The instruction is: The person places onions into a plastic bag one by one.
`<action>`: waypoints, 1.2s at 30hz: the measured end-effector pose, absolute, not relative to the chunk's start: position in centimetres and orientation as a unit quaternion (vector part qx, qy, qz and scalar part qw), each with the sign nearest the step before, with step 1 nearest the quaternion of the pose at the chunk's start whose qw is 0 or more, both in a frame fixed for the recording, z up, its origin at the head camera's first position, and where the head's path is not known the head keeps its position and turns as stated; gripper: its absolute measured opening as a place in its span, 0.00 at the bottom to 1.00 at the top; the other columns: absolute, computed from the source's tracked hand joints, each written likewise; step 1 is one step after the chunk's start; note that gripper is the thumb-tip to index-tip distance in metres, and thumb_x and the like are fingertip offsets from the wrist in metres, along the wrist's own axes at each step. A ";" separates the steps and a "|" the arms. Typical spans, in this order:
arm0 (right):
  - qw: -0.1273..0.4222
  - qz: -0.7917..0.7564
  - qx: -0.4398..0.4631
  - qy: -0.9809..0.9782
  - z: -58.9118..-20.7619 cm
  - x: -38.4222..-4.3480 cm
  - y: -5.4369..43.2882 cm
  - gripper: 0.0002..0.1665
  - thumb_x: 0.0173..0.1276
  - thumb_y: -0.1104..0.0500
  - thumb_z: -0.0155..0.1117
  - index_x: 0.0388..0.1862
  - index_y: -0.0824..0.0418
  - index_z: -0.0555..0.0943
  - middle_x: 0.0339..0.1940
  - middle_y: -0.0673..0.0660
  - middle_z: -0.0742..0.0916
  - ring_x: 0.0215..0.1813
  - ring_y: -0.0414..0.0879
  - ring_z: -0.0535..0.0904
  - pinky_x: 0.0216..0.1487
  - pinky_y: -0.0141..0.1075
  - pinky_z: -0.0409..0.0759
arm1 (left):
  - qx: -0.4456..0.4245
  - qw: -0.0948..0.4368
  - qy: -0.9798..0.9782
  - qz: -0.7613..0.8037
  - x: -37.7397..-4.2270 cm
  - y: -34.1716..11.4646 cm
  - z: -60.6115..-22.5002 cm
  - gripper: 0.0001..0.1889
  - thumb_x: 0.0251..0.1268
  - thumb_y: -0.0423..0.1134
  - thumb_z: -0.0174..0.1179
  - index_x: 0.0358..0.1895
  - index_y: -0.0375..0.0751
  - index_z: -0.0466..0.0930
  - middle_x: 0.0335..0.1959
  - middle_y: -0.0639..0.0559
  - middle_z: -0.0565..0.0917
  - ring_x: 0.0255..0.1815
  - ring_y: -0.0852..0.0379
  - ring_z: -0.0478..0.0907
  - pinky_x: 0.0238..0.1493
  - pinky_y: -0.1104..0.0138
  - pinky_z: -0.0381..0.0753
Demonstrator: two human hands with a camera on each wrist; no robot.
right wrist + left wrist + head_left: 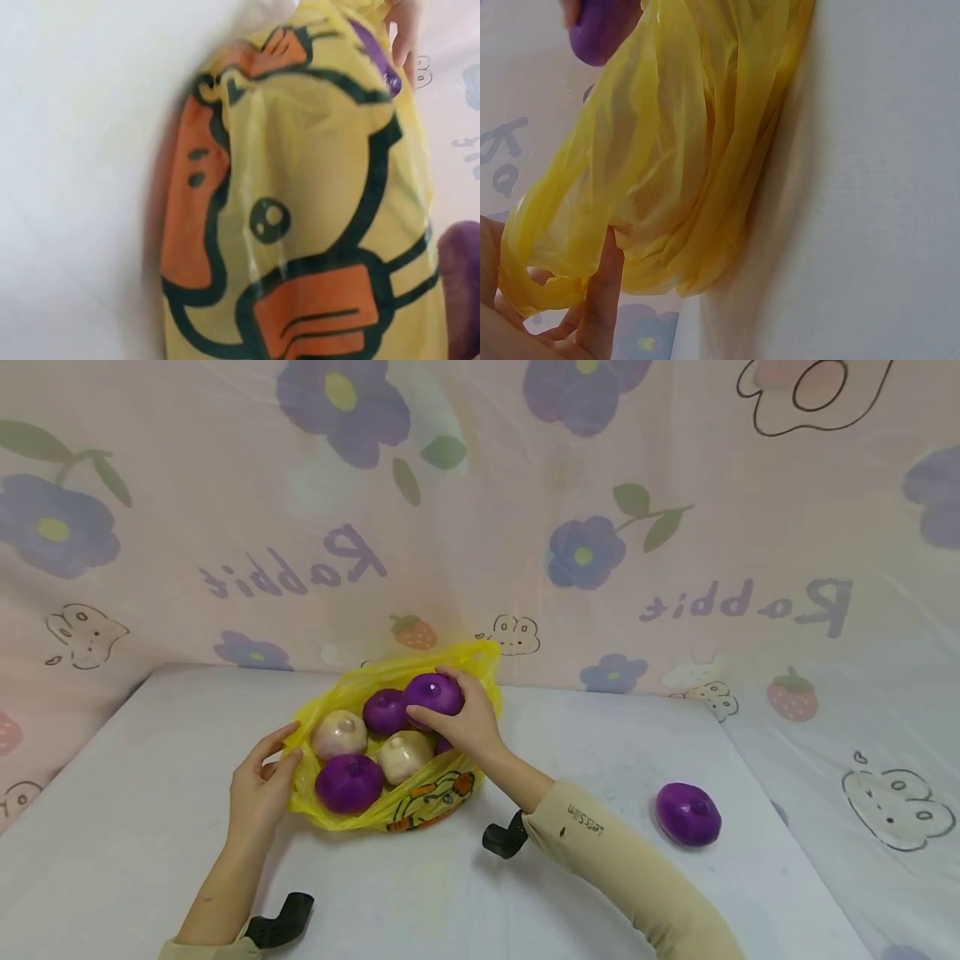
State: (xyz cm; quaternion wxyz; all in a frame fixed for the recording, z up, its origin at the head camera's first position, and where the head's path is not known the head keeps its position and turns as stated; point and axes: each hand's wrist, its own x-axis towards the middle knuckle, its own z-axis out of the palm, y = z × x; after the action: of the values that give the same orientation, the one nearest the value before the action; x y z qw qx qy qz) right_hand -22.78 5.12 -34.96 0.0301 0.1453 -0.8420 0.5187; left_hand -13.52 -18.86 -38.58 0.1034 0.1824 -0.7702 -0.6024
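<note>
A yellow plastic bag (468, 657) with a printed cartoon (300, 210) lies with its mouth spread wide. My left hand (258, 785) pinches the bag's left rim; in the left wrist view, fingers (604, 300) pass by the bag's handle loop (525, 225). Over the right side of the mouth, my right hand (474, 720) grips a glossy purple onion (433, 693) between thumb and fingers. Inside the bag sit two pale onions (340, 734), a purple onion (349, 783) at the front and another purple onion (385, 711) behind. One more purple onion is mostly hidden under the right hand.
A single purple onion (687, 814) lies on the white table (585, 735) to the right, beside the right sleeve (630, 868). A patterned cloth (480, 527) hangs behind the table. Black wrist mounts (281, 920) stick out from both forearms.
</note>
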 end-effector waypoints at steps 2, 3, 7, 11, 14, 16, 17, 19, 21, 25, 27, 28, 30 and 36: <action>0.027 0.502 0.143 -0.852 -35.1 -23.0 4.9 0.42 0.55 0.47 0.73 0.67 0.54 0.68 0.64 0.55 0.75 0.62 0.51 0.74 0.60 0.47 0.76 | 0.179 0.105 -0.769 -0.604 -13.5 -18.8 -38.6 0.22 0.72 0.38 0.49 0.68 0.47 0.68 0.58 0.56 0.67 0.34 0.79 0.72 0.29 0.79 0.77; 0.026 0.496 0.144 -0.856 -35.1 -23.2 4.8 0.42 0.55 0.47 0.73 0.67 0.55 0.68 0.64 0.56 0.75 0.62 0.51 0.74 0.60 0.47 0.76 | 0.179 0.105 -0.768 -0.606 -13.5 -18.8 -38.6 0.22 0.72 0.38 0.49 0.68 0.47 0.68 0.58 0.56 0.67 0.35 0.79 0.72 0.29 0.79 0.77; 0.015 0.472 0.142 -0.870 -35.2 -23.7 4.6 0.42 0.54 0.46 0.73 0.67 0.56 0.69 0.64 0.58 0.75 0.62 0.54 0.74 0.61 0.48 0.75 | 0.177 0.104 -0.766 -0.610 -13.6 -18.8 -38.6 0.22 0.72 0.38 0.49 0.69 0.47 0.68 0.58 0.56 0.67 0.35 0.78 0.72 0.30 0.79 0.77; 0.000 0.448 0.145 -0.882 -35.4 -23.9 4.5 0.43 0.54 0.46 0.73 0.67 0.57 0.70 0.64 0.60 0.76 0.64 0.55 0.73 0.63 0.49 0.73 | 0.176 0.103 -0.773 -0.601 -13.5 -18.8 -38.8 0.22 0.73 0.39 0.49 0.69 0.48 0.68 0.60 0.54 0.67 0.35 0.78 0.72 0.30 0.79 0.77; -0.011 0.443 0.146 -0.884 -35.5 -24.0 4.5 0.44 0.55 0.44 0.72 0.68 0.57 0.69 0.66 0.60 0.75 0.64 0.56 0.73 0.63 0.49 0.73 | 0.175 0.106 -0.774 -0.599 -13.5 -18.8 -38.8 0.22 0.73 0.38 0.49 0.68 0.48 0.68 0.60 0.54 0.67 0.34 0.78 0.72 0.29 0.79 0.76; -0.020 0.445 0.143 -0.884 -35.6 -24.0 4.5 0.45 0.55 0.43 0.72 0.70 0.56 0.68 0.66 0.59 0.75 0.64 0.56 0.73 0.63 0.49 0.72 | 0.175 0.109 -0.772 -0.601 -13.5 -18.7 -38.8 0.22 0.72 0.38 0.49 0.68 0.48 0.69 0.58 0.56 0.67 0.34 0.77 0.73 0.28 0.78 0.76; -0.025 0.446 0.141 -0.883 -35.7 -24.1 4.6 0.46 0.55 0.43 0.71 0.70 0.56 0.67 0.67 0.59 0.74 0.65 0.55 0.73 0.64 0.49 0.72 | 0.174 0.109 -0.772 -0.601 -13.5 -18.7 -38.8 0.22 0.72 0.38 0.50 0.68 0.48 0.69 0.58 0.56 0.67 0.34 0.77 0.73 0.28 0.78 0.76; -0.033 0.444 0.140 -0.884 -35.8 -24.1 4.6 0.47 0.56 0.42 0.71 0.72 0.55 0.66 0.68 0.58 0.74 0.65 0.55 0.72 0.64 0.49 0.72 | 0.174 0.110 -0.771 -0.602 -13.6 -18.7 -38.8 0.22 0.72 0.38 0.50 0.68 0.48 0.69 0.57 0.57 0.68 0.33 0.77 0.73 0.28 0.78 0.76; -0.039 0.436 0.146 -0.887 -35.9 -24.3 4.6 0.48 0.57 0.40 0.70 0.73 0.55 0.64 0.69 0.58 0.73 0.66 0.54 0.72 0.65 0.48 0.71 | 0.173 0.108 -0.771 -0.604 -13.5 -18.7 -38.8 0.22 0.72 0.39 0.50 0.68 0.48 0.69 0.57 0.57 0.67 0.34 0.76 0.73 0.27 0.78 0.76; -0.047 0.414 0.169 -0.893 -36.1 -24.6 4.6 0.49 0.59 0.39 0.67 0.75 0.55 0.61 0.71 0.58 0.71 0.68 0.54 0.70 0.67 0.47 0.70 | 0.174 0.106 -0.771 -0.604 -13.5 -18.7 -38.8 0.22 0.73 0.39 0.49 0.68 0.49 0.68 0.57 0.58 0.67 0.34 0.77 0.73 0.28 0.78 0.76; -0.052 0.410 0.176 -0.893 -36.2 -24.7 4.7 0.50 0.60 0.39 0.67 0.75 0.55 0.60 0.72 0.58 0.70 0.69 0.53 0.69 0.68 0.47 0.68 | 0.175 0.107 -0.770 -0.604 -13.4 -18.8 -38.8 0.22 0.73 0.39 0.49 0.68 0.49 0.69 0.57 0.57 0.67 0.34 0.77 0.73 0.29 0.79 0.76; -0.056 0.410 0.176 -0.893 -36.2 -24.7 4.8 0.50 0.60 0.39 0.66 0.75 0.55 0.59 0.72 0.58 0.69 0.70 0.53 0.68 0.68 0.47 0.68 | 0.175 0.106 -0.771 -0.604 -13.4 -18.8 -38.8 0.22 0.73 0.39 0.49 0.68 0.49 0.69 0.57 0.58 0.67 0.35 0.77 0.73 0.29 0.79 0.76; -0.062 0.412 0.175 -0.892 -36.2 -24.7 5.0 0.50 0.60 0.38 0.66 0.76 0.55 0.58 0.72 0.57 0.69 0.70 0.53 0.68 0.68 0.46 0.68 | 0.176 0.106 -0.772 -0.601 -13.4 -18.8 -38.8 0.22 0.73 0.39 0.49 0.68 0.49 0.69 0.57 0.58 0.67 0.34 0.77 0.73 0.29 0.79 0.76; -0.066 0.459 0.170 -0.869 -35.6 -24.2 5.7 0.50 0.59 0.42 0.69 0.76 0.53 0.59 0.74 0.57 0.66 0.71 0.57 0.66 0.68 0.48 0.67 | 0.180 0.108 -0.772 -0.600 -13.3 -19.1 -38.9 0.22 0.72 0.39 0.50 0.68 0.48 0.69 0.56 0.58 0.67 0.34 0.78 0.73 0.28 0.79 0.76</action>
State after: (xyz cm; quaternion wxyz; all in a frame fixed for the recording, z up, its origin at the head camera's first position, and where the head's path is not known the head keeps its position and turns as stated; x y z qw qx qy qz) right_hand -24.19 5.65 -35.56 -0.0660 0.1697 -0.8694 0.4594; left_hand -13.31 -19.07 -38.87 0.1083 0.1797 -0.7718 -0.6002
